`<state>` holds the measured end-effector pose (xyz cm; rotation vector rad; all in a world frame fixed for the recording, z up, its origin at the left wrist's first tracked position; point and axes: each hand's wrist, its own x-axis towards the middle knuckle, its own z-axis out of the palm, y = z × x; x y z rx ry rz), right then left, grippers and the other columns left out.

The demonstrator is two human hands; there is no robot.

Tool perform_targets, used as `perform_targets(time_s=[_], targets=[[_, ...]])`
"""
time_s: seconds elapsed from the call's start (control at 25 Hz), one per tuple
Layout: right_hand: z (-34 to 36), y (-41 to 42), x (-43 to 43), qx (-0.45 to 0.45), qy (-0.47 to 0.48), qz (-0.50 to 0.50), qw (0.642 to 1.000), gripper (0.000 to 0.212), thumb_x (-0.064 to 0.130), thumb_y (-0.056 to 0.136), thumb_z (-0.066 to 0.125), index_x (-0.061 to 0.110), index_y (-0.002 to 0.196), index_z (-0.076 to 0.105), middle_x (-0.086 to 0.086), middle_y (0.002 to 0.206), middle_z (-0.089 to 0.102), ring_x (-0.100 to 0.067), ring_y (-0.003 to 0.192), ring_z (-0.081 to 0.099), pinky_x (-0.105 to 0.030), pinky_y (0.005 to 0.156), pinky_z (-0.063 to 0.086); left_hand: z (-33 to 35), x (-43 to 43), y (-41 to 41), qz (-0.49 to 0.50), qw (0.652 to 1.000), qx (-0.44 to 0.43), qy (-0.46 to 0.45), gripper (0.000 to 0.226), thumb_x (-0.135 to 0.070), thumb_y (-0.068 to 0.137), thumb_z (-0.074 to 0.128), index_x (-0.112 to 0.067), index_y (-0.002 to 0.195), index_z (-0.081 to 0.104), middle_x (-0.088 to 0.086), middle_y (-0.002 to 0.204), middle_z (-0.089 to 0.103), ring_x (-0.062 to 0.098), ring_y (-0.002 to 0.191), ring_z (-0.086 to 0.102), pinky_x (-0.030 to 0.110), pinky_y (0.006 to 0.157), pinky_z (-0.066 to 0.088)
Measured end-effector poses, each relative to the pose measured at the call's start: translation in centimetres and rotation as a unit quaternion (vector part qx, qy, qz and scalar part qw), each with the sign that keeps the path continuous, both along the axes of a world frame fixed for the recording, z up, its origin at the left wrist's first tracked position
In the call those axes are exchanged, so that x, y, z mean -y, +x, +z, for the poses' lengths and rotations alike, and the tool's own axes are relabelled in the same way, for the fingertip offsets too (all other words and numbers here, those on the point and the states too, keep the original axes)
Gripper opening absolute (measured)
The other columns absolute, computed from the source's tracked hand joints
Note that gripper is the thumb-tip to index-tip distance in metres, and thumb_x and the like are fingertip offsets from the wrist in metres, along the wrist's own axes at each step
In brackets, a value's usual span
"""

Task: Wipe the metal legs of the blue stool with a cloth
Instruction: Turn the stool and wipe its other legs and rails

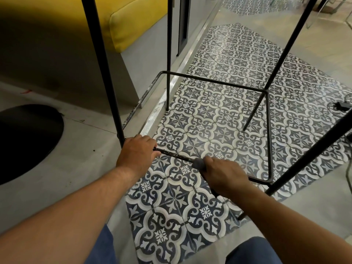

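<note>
Left hand (137, 151) grips footrest bar (175, 154); right hand (223, 173) clutches cloth (199, 164).

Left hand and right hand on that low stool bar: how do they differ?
The left hand grips the bare footrest bar directly; the right hand grips it through a grey cloth. The left hand sits beside the near left leg, while the right hand is further along, toward the bar's right corner. Both are curled over the same bar, knuckles up.

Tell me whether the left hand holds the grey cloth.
No: the grey cloth sits in the right hand; the left hand grips the bare black metal rung.
</note>
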<state>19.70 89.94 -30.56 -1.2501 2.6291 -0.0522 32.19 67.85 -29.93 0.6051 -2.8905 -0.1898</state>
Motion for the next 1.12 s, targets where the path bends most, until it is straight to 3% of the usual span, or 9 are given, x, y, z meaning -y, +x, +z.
perform_targets(time_s=[0.28, 0.36, 0.48, 0.6, 0.68, 0.76, 0.88, 1.0, 1.12], targets=[[-2.2, 1.1, -2.2, -0.105, -0.068, 0.15, 0.981, 0.077, 0.024, 0.087, 0.062, 0.016, 0.151, 0.02, -0.006, 0.153, 0.032, -0.022, 0.134, 0.04, -0.04, 0.11, 0.025, 0.1, 0.4, 0.0, -0.009, 1.0, -0.001, 0.005, 0.022, -0.044, 0.09, 0.06, -0.025, 0.1, 0.064, -0.01, 0.096, 0.064, 0.013, 0.092, 0.053, 0.034, 0.089, 0.041], [-1.8, 0.0, -2.6, -0.028, -0.031, 0.088, 0.995, 0.066, 0.028, 0.093, 0.054, 0.022, 0.15, 0.02, -0.001, 0.146, 0.043, -0.019, 0.123, 0.05, -0.034, 0.104, 0.033, 0.2, 0.3, 0.0, -0.007, 1.0, 0.0, 0.005, 0.023, -0.045, 0.091, 0.06, -0.025, 0.101, 0.064, -0.01, 0.097, 0.064, 0.013, 0.093, 0.053, 0.033, 0.089, 0.041], [-0.2, -0.8, 0.5, 0.025, 0.021, 0.011, 0.999, 0.023, 0.044, 0.098, 0.039, 0.03, 0.116, 0.042, 0.005, 0.088, 0.061, -0.013, 0.073, 0.058, -0.029, 0.062, 0.048, 0.2, 0.2, -0.1, -0.009, 1.0, 0.003, 0.005, 0.023, -0.045, 0.091, 0.059, -0.025, 0.102, 0.063, -0.01, 0.097, 0.064, 0.012, 0.093, 0.053, 0.033, 0.09, 0.042], [0.1, 0.1, 4.0, 0.053, 0.025, 0.002, 0.998, 0.021, 0.045, 0.099, 0.034, 0.03, 0.111, 0.042, 0.005, 0.079, 0.058, -0.012, 0.066, 0.055, -0.031, 0.059, 0.049, 0.1, 0.3, -0.1, -0.004, 1.0, -0.005, 0.006, 0.022, -0.044, 0.09, 0.061, -0.025, 0.1, 0.064, -0.009, 0.095, 0.064, 0.012, 0.091, 0.054, 0.034, 0.089, 0.043], [-0.5, 1.4, 4.4, -0.023, -0.011, 0.063, 0.998, 0.034, 0.031, 0.099, 0.04, 0.027, 0.132, 0.035, -0.001, 0.11, 0.062, -0.015, 0.087, 0.059, -0.035, 0.073, 0.05, 0.1, 0.2, 0.0, -0.004, 1.0, -0.007, 0.009, 0.023, -0.045, 0.089, 0.061, -0.025, 0.101, 0.065, -0.009, 0.096, 0.065, 0.012, 0.091, 0.055, 0.034, 0.089, 0.044], [-1.1, 1.3, 2.8, -0.039, -0.027, 0.172, 0.984, 0.068, 0.022, 0.096, 0.045, 0.027, 0.152, 0.006, -0.001, 0.153, 0.031, -0.016, 0.131, 0.037, -0.044, 0.108, 0.03, 0.2, 0.2, -0.1, -0.004, 1.0, -0.008, 0.006, 0.024, -0.045, 0.09, 0.061, -0.025, 0.101, 0.065, -0.01, 0.096, 0.065, 0.013, 0.092, 0.055, 0.034, 0.089, 0.043], [-1.2, 0.2, -1.1, -0.03, -0.013, 0.205, 0.978, 0.081, 0.024, 0.097, 0.048, 0.033, 0.149, -0.012, 0.004, 0.16, -0.001, -0.014, 0.143, 0.01, -0.038, 0.114, 0.01, 0.1, 0.1, 0.1, 0.005, 1.0, -0.015, 0.009, 0.023, -0.045, 0.09, 0.061, -0.024, 0.1, 0.066, -0.009, 0.096, 0.066, 0.014, 0.092, 0.055, 0.034, 0.089, 0.043], [-0.4, 0.1, 0.4, 0.008, 0.016, 0.067, 0.998, 0.056, 0.032, 0.098, 0.045, 0.033, 0.147, 0.018, 0.0, 0.128, 0.054, -0.015, 0.101, 0.057, -0.036, 0.085, 0.051, 0.1, 0.0, 0.2, 0.003, 1.0, -0.027, 0.015, 0.022, -0.043, 0.088, 0.064, -0.024, 0.099, 0.066, -0.009, 0.096, 0.066, 0.013, 0.091, 0.055, 0.033, 0.086, 0.043], [-0.1, 1.1, 6.4, 0.043, 0.018, 0.019, 0.999, 0.022, 0.039, 0.1, 0.036, 0.031, 0.119, 0.044, 0.005, 0.082, 0.057, -0.013, 0.067, 0.058, -0.034, 0.061, 0.052, 0.2, 0.6, 0.1, -0.009, 0.999, -0.028, 0.034, 0.025, -0.043, 0.087, 0.066, -0.025, 0.103, 0.065, -0.009, 0.1, 0.065, 0.013, 0.093, 0.056, 0.033, 0.088, 0.043]])
